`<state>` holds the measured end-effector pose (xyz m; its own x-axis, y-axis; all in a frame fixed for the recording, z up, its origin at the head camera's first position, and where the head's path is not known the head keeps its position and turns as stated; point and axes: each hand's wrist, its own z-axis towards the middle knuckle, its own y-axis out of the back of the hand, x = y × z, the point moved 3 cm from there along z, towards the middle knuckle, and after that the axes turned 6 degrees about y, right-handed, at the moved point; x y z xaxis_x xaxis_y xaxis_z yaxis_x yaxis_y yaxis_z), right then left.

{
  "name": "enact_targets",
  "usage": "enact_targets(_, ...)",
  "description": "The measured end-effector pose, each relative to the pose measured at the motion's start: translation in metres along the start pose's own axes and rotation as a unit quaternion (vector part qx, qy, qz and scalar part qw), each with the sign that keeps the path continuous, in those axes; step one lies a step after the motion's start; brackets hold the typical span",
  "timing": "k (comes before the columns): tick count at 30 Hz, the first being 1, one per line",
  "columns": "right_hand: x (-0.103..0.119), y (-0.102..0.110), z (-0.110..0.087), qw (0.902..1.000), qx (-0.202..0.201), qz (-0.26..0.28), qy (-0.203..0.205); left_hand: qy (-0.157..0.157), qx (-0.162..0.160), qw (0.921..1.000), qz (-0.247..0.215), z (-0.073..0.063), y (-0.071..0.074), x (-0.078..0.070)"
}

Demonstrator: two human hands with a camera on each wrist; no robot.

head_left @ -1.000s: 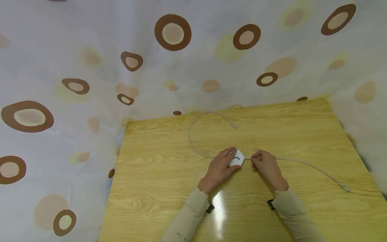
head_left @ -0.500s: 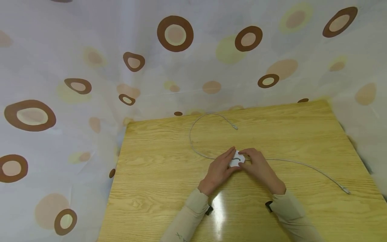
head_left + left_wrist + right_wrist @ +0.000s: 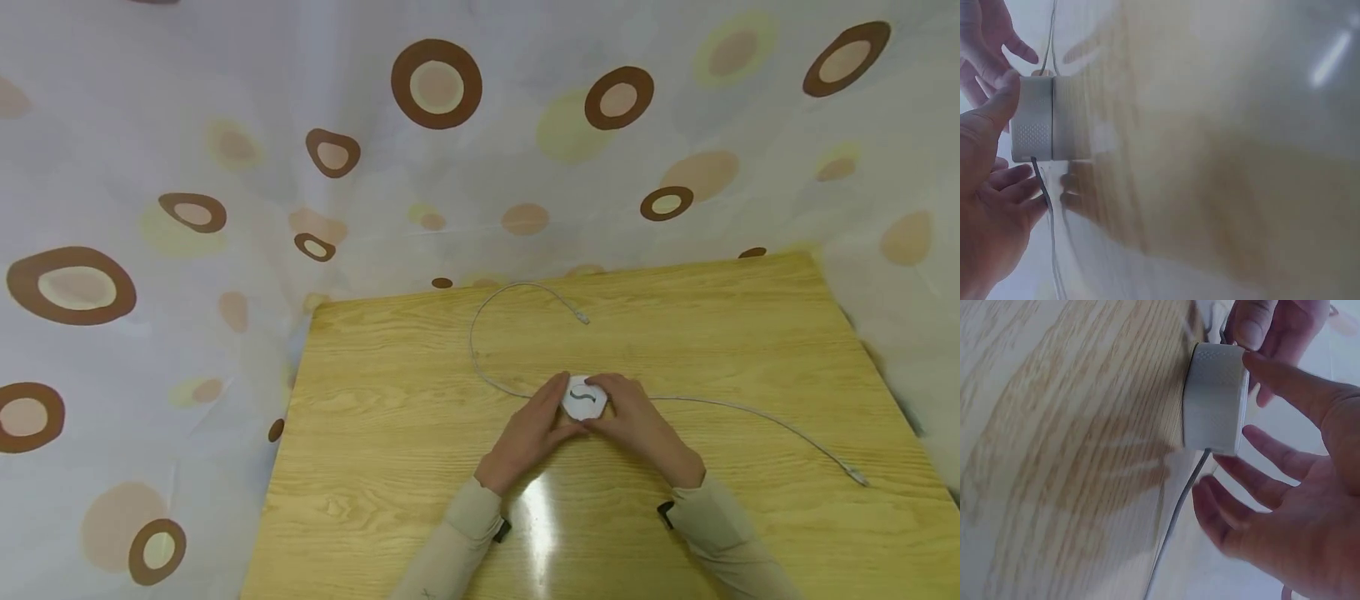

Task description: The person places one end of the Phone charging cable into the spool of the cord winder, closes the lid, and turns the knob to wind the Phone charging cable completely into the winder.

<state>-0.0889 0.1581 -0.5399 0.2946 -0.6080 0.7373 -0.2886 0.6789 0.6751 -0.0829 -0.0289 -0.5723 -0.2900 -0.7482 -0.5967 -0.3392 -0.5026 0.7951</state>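
Note:
A white hexagonal cable winder (image 3: 583, 398) with a dark S-shaped slot in its top stands on the table between both hands. My left hand (image 3: 528, 429) holds its left side, fingers at the far edge and thumb at the near one. From the right, my right hand (image 3: 637, 421) grips it the same way. In the right wrist view the right thumb touches the winder's (image 3: 1215, 397) upper edge, with fingers spread beside the cable exit. A thin grey cable (image 3: 750, 408) comes out of both sides. The left wrist view shows the winder's dotted side wall (image 3: 1034, 119) flush with the table.
One cable plug (image 3: 582, 317) lies toward the back, at the end of a wide curve. The other plug (image 3: 855, 475) lies at the right. Patterned sheeting (image 3: 480, 150) rises behind the wooden table (image 3: 375, 467) and along its sides.
My right hand has left the cable on the right and come onto the winder's right side. My left hand has moved slightly, uncovering more of the winder, whose slot now shows fully.

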Motion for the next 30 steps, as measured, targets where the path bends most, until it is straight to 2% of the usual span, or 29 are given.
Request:
enact_targets(5, 0.003, -0.007, 0.008, 0.9988, 0.001, -0.048, 0.010, 0.006, 0.017, 0.9991, -0.038, -0.003, 0.002, 0.005)
enact_targets(11, 0.012, -0.009, 0.014, 0.9917, 0.025, -0.083, 0.094, 0.008, 0.032, 0.9989, -0.034, -0.005, 0.004, 0.004)
enact_targets(15, 0.020, -0.006, 0.018, 0.9837, 0.037, -0.124, 0.125, 0.005, 0.034, 0.9991, -0.024, -0.003, 0.006, 0.003)
enact_targets(19, 0.026, -0.004, 0.021, 0.9751, 0.052, -0.167, 0.136, 0.006, 0.037, 0.9991, -0.022, -0.002, 0.007, 0.002)
enact_targets(22, 0.029, -0.004, 0.024, 0.9706, 0.061, -0.193, 0.129, 0.007, 0.037, 0.9991, -0.021, 0.000, 0.009, 0.002)
enact_targets(30, 0.027, -0.005, 0.031, 0.9654, 0.072, -0.219, 0.121, 0.005, 0.048, 0.9980, -0.042, 0.004, 0.012, 0.005)
